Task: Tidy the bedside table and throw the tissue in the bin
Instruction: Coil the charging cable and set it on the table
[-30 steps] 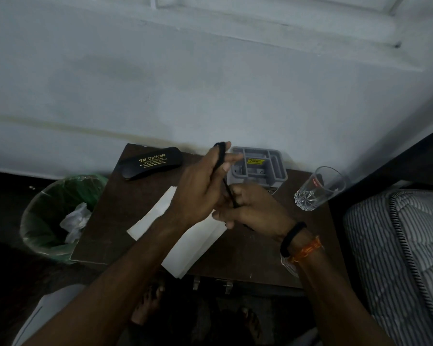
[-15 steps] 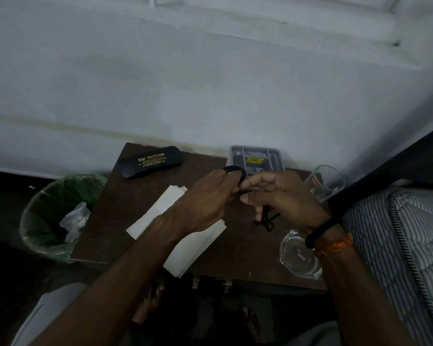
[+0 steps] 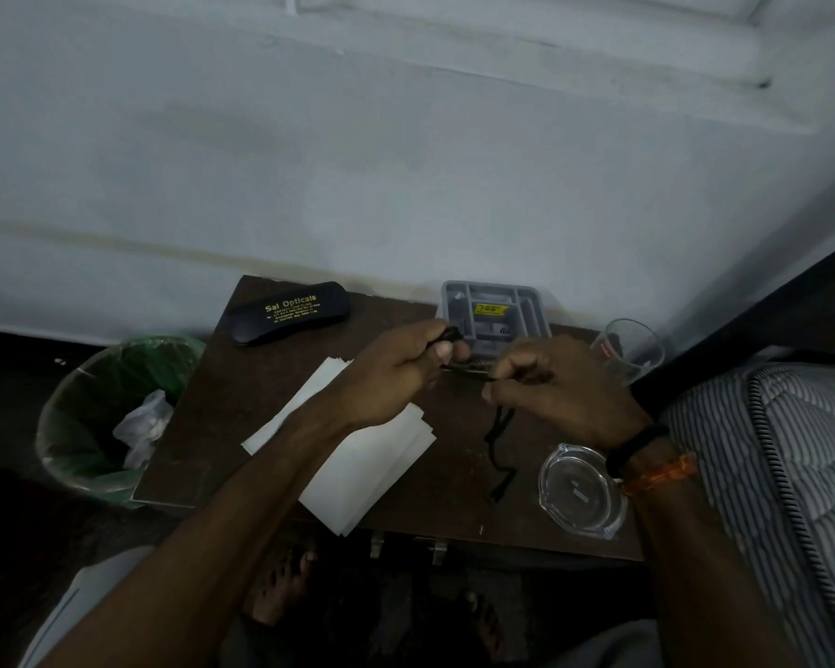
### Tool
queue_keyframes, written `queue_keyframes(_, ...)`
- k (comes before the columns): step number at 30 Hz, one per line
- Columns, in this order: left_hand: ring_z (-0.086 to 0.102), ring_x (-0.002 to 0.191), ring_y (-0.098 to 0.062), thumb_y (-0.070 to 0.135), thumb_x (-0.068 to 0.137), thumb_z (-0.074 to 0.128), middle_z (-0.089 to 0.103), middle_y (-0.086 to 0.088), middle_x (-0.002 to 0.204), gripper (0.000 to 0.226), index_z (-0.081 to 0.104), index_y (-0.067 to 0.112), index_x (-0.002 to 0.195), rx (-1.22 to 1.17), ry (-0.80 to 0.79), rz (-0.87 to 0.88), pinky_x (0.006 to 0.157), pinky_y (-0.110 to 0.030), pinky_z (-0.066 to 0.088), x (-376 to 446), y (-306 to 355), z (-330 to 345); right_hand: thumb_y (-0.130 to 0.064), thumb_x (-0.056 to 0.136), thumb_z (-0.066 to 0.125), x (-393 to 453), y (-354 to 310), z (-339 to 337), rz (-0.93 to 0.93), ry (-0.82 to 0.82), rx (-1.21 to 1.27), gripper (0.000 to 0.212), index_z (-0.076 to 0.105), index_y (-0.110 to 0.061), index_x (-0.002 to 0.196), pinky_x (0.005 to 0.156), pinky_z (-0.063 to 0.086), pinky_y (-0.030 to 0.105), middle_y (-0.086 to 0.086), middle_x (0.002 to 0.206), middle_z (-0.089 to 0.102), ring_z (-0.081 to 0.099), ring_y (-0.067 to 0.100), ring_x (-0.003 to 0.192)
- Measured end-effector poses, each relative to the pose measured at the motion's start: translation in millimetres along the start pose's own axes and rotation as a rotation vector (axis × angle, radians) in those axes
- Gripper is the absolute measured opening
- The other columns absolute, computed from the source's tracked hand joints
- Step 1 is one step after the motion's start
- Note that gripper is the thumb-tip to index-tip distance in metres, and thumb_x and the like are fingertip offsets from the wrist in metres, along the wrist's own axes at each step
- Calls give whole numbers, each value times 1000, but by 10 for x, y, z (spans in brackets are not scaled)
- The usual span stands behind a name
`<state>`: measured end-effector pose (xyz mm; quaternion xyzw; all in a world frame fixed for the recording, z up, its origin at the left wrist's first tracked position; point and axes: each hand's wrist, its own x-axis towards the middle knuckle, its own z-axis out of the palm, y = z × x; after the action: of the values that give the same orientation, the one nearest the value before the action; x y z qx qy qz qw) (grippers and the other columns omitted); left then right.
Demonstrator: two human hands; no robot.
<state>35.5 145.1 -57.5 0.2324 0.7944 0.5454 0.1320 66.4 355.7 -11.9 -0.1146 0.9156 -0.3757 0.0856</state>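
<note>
Black cord is pinched by your left hand and right hand; coil it evenly, keeping the loose end clear of the ashtray.

On the surface before you: case back left, organizer back centre, glass back right, papers centre, ashtray front right. Bin stands left; bed right.
</note>
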Motion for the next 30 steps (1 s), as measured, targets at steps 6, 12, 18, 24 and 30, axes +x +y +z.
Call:
queue_keyframes(6,61,83,-35,29,102,43,65,-21,96,31,62,5,111,-139,-4,-74,71,-41,53,-9,12,-26,-29,81,68,16,28,-9,-45,122,108,12,78,-22,82,86,52,53,-5,85,75,68,17,89)
queue_keyframes(12,56,68,-21,30,99,51,64,3,79,24,67,12,95,-158,-125,-41,68,-35,48,-53,128,-41,-1,92,59,34,62,-1,18,168,335,14,70,-4,85,85,54,46,12,73,74,71,28,76)
queue_keyframes(18,45,59,-15,15,98,55,58,5,68,22,64,13,79,-359,-280,-32,58,-25,39,-117,242,-56,7,90,55,34,25,-9,124,135,476,17,70,1,93,66,55,28,26,63,67,68,30,59)
queue_keyframes(24,34,52,-16,12,97,51,37,-5,56,25,59,6,75,-663,-294,-36,59,-29,31,-118,216,-101,0,92,59,125,-27,150,156,129,429,21,74,-11,83,55,53,36,34,62,62,61,22,40)
queue_keyframes(30,41,51,-13,23,101,46,33,4,49,31,62,5,82,-928,-116,-155,56,-20,41,-72,171,-155,-30,97,60,151,-35,362,107,52,151,17,67,-22,110,57,55,31,-13,72,71,64,7,50)
